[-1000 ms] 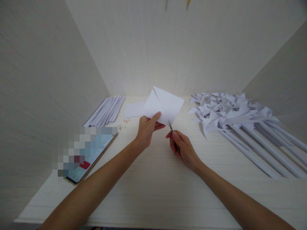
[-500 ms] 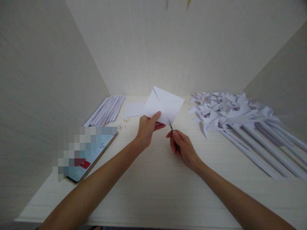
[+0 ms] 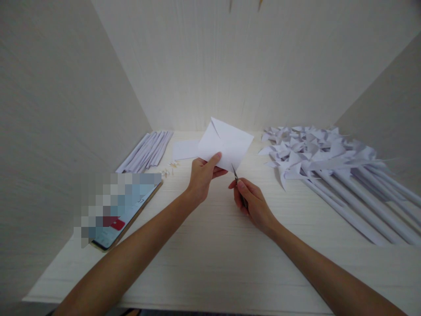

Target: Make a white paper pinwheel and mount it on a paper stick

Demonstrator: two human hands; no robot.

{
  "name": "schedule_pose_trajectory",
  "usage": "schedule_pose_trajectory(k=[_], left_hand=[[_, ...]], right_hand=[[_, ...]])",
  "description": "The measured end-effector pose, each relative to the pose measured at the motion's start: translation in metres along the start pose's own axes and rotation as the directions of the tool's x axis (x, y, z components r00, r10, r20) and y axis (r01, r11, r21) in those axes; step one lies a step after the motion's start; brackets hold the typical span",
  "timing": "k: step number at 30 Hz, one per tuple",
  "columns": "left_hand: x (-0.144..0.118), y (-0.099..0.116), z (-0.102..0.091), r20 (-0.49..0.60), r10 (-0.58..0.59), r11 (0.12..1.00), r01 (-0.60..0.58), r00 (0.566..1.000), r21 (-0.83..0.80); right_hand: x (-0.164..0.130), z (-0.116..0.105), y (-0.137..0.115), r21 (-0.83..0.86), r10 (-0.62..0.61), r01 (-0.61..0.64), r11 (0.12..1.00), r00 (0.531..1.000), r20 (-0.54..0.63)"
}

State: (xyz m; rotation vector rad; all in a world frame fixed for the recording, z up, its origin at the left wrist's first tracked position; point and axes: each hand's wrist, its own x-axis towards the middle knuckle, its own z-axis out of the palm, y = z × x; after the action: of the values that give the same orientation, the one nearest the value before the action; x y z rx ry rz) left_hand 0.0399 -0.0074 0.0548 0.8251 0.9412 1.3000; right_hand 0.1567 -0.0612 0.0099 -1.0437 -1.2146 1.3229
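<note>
My left hand (image 3: 204,176) pinches a square of white paper (image 3: 232,142) by its lower left edge, thumb on top and fingers beneath. A slit runs into the paper from its upper corner. In my right hand (image 3: 250,197) is a small pair of scissors (image 3: 235,174), with the blades pointing up and meeting the paper near its bottom corner. My fingers cover most of the handles. Behind the left hand lie more white paper sheets (image 3: 184,149), partly hidden by the held square.
Rolled white paper sticks (image 3: 146,152) lie at the back left, with small pale pins (image 3: 169,169) nearby. A phone (image 3: 128,215), partly blurred out, rests on the left of the table (image 3: 204,272). Several paper pinwheels (image 3: 315,153) on sticks are piled at right. Walls enclose three sides.
Almost nothing differs. The view has shifted very slightly; both hands, the paper and the scissors keep the same places relative to each other.
</note>
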Motion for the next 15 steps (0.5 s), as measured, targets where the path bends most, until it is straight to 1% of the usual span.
schedule_pose_trajectory(k=[15], left_hand=[[0.0006,-0.0015,-0.0001,-0.002,0.019,1.0,-0.019,1.0,0.015]], right_hand=[[0.0006,0.0005,-0.0002,-0.038,-0.001,0.001,0.999,1.0,-0.02]])
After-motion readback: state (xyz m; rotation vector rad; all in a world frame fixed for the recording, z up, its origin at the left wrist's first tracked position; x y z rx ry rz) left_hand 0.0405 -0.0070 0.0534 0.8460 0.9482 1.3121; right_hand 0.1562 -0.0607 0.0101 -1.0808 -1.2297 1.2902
